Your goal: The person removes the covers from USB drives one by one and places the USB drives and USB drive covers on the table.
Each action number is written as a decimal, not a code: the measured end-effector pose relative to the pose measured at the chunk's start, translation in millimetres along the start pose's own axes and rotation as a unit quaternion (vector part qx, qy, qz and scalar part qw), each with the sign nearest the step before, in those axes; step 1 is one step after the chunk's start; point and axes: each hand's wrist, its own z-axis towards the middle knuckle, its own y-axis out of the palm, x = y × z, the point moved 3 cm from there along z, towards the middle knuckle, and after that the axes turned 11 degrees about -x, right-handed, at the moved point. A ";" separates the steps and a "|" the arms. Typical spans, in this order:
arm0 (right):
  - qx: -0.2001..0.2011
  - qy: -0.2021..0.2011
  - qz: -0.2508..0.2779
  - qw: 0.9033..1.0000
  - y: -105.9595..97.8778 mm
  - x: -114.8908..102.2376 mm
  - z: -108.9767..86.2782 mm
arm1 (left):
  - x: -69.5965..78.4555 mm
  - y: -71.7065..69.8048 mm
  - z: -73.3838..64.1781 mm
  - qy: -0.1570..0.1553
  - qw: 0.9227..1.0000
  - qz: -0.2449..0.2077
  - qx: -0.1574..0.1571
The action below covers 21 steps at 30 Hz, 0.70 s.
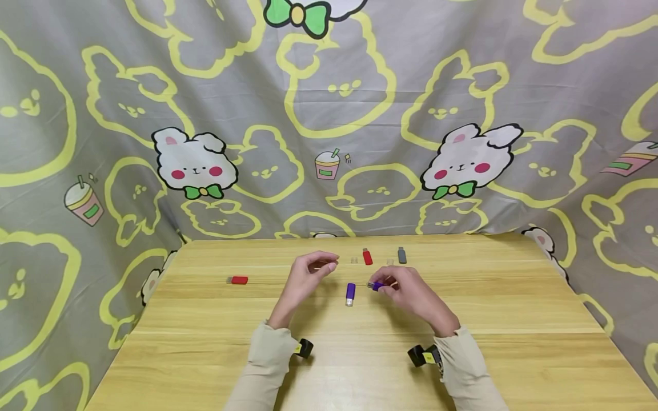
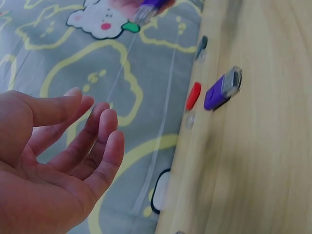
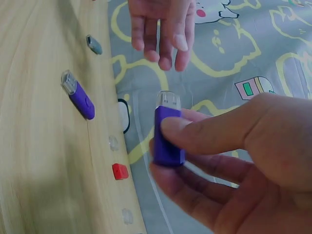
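From the head we look forward and down over the table (image 1: 360, 365), standing back enough to take in the curtain (image 1: 308, 151) beyond and, below mid-frame, the left hand (image 1: 303, 282) and right hand (image 1: 416, 294). From each wrist we look close past that hand, the table tipped on edge: along the right side in the left view, the left side in the right view. Both wrist views share the loose purple stick (image 3: 82, 101) and, at the top, catch the opposite hand.
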 end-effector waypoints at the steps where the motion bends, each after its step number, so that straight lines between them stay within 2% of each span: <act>1: 0.006 0.001 0.004 1.000 -0.3 -0.6 0.5 | 1.1 2.1 0.1 -0.001 1.000 0.005 -0.004; 6: 0.039 0.009 0.012 0.999 -1.4 -3.3 2.6 | 2.2 12.9 1.6 -0.003 1.000 0.012 -0.027; 14: 0.073 0.002 0.025 0.997 -1.2 -6.5 5.3 | 6.6 28.3 3.6 0.018 0.999 -0.002 -0.050; 21: 0.075 -0.016 0.054 0.996 1.6 -8.5 6.5 | 4.9 38.3 5.1 0.013 0.996 -0.061 -0.069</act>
